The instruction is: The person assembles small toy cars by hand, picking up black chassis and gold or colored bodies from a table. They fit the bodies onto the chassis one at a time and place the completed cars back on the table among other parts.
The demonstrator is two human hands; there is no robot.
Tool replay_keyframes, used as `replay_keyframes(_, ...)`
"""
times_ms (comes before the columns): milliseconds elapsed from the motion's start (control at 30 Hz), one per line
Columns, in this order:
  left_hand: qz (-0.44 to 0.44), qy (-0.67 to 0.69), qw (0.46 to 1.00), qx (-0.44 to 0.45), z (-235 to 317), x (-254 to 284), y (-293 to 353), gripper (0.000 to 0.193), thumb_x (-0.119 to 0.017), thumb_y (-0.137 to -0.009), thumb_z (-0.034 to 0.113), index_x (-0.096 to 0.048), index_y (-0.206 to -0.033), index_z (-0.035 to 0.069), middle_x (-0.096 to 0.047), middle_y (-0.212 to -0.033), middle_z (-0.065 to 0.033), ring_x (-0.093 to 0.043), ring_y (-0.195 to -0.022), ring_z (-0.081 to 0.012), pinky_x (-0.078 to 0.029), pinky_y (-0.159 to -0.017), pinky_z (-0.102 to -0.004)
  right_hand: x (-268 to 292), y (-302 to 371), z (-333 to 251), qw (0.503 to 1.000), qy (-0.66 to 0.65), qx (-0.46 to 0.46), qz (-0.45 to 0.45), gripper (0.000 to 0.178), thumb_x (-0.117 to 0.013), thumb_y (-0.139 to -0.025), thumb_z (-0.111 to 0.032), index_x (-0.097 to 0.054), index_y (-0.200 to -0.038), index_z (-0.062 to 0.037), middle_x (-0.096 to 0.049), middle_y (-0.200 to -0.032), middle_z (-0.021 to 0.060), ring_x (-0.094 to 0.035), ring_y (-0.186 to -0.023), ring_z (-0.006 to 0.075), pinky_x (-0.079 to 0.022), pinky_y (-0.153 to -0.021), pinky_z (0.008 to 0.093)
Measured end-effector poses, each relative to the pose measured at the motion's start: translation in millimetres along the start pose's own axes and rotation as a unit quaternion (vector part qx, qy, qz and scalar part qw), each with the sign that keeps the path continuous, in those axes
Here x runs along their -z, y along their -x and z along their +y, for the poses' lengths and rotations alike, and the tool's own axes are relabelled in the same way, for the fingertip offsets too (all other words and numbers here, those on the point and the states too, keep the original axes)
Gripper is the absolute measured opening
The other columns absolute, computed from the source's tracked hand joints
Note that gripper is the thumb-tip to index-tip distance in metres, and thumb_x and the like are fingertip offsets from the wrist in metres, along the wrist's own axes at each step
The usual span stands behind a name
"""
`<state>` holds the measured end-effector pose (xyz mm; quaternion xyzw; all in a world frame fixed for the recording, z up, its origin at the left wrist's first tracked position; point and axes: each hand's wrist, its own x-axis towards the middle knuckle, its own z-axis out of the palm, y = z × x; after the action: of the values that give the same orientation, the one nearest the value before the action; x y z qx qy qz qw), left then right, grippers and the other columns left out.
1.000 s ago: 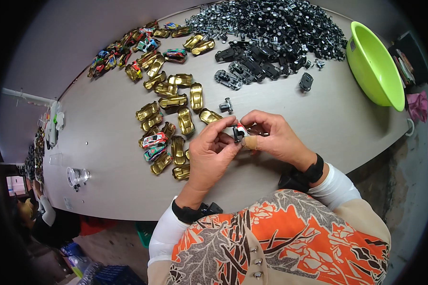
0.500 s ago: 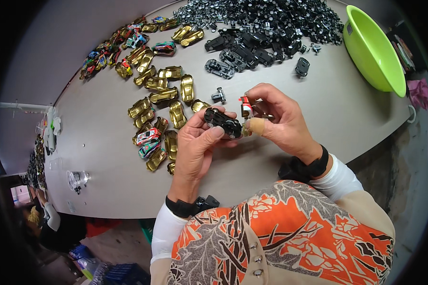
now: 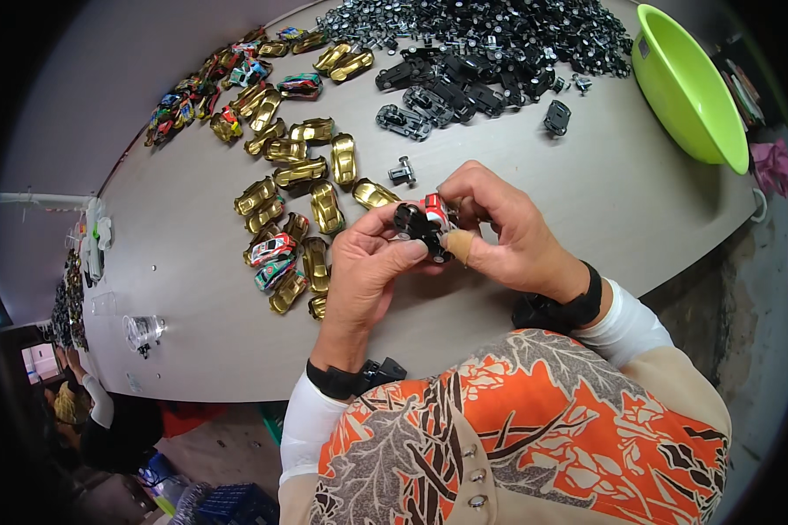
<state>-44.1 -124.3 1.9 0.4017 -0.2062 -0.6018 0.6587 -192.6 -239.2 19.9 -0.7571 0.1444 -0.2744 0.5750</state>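
Note:
In front of my chest, my left hand point(image 3: 363, 267) grips a black toy car chassis point(image 3: 416, 219) with small wheels, thumb across its end. My right hand point(image 3: 512, 236), a tan bandage on its thumb, pinches a red and white toy car body point(image 3: 435, 206) against the chassis; its fingers hide part of the body. Just beyond them a small wheel-and-axle piece point(image 3: 402, 171) lies on the table. A gold car body point(image 3: 375, 193) lies close to my left fingertips, beside several more gold car bodies point(image 3: 326, 208) on the left.
A heap of wheel-and-axle pieces point(image 3: 499, 31) covers the table's far side, with black chassis point(image 3: 464, 92) before it. A green basin point(image 3: 687, 96) stands at the right. Colourful car bodies point(image 3: 184, 109) lie far left. A clear cup point(image 3: 143, 331) stands left; another person's arm point(image 3: 98, 398) shows beyond.
My right hand has brought the red and white car body leftward onto the chassis. The chassis has tilted and shifted slightly right in my left hand.

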Motion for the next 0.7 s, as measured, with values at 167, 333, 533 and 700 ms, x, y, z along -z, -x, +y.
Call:
replay_keyframes(167, -0.002, -0.036, 0.999, -0.011, -1.1, -1.9, 0.6, 0.041, -0.065, -0.074, -0.007, -0.057, -0.114, -0.003, -0.064, -0.099, -0.0108, -0.063, -0.084, -0.0158, -0.057, -0.071, -0.0283, -0.7, 0.5, 1.7, 1.000, 0.020, 0.002, -0.023, 0.025, -0.058, -0.075, -0.001, -0.053, -0.100, -0.0012, -0.049, -0.088, 0.0066, -0.050, -0.066, 0.0106, -0.042, -0.052, 0.0227)
replay_keyframes(333, 0.024, -0.090, 0.996, -0.012, -2.2, -2.6, 2.0, 0.043, -0.067, -0.074, -0.007, -0.058, -0.115, -0.001, -0.064, -0.098, -0.0102, -0.064, -0.082, -0.0145, -0.055, -0.072, -0.0256, 0.0, -0.7, 0.8, 0.999, 0.041, 0.011, -0.033, 0.025, -0.058, -0.075, -0.001, -0.054, -0.100, -0.0013, -0.049, -0.088, 0.0074, -0.052, -0.069, 0.0130, -0.044, -0.055, 0.0238)
replay_keyframes(533, 0.039, -0.133, 0.990, -0.007, -3.0, -2.8, 2.9, 0.044, -0.069, -0.074, -0.004, -0.058, -0.117, 0.001, -0.065, -0.095, -0.0075, -0.062, -0.076, -0.0111, -0.054, -0.068, -0.0231, 1.9, -1.6, 3.1, 0.997, 0.036, 0.021, -0.060, 0.025, -0.060, -0.075, -0.001, -0.057, -0.100, -0.0012, -0.051, -0.088, 0.0077, -0.054, -0.072, 0.0153, -0.046, -0.058, 0.0251)
replay_keyframes(700, -0.002, -0.253, 0.963, -0.087, -4.3, -5.0, 3.3, 0.041, -0.064, -0.081, 0.003, -0.054, -0.122, -0.001, -0.062, -0.095, -0.0056, -0.059, -0.079, -0.0099, -0.050, -0.070, -0.0221, 4.6, -1.3, 2.8, 0.997, 0.032, 0.024, -0.059, 0.021, -0.063, -0.076, -0.001, -0.057, -0.096, -0.0001, -0.052, -0.086, 0.0078, -0.054, -0.071, 0.0152, -0.045, -0.060, 0.0260)
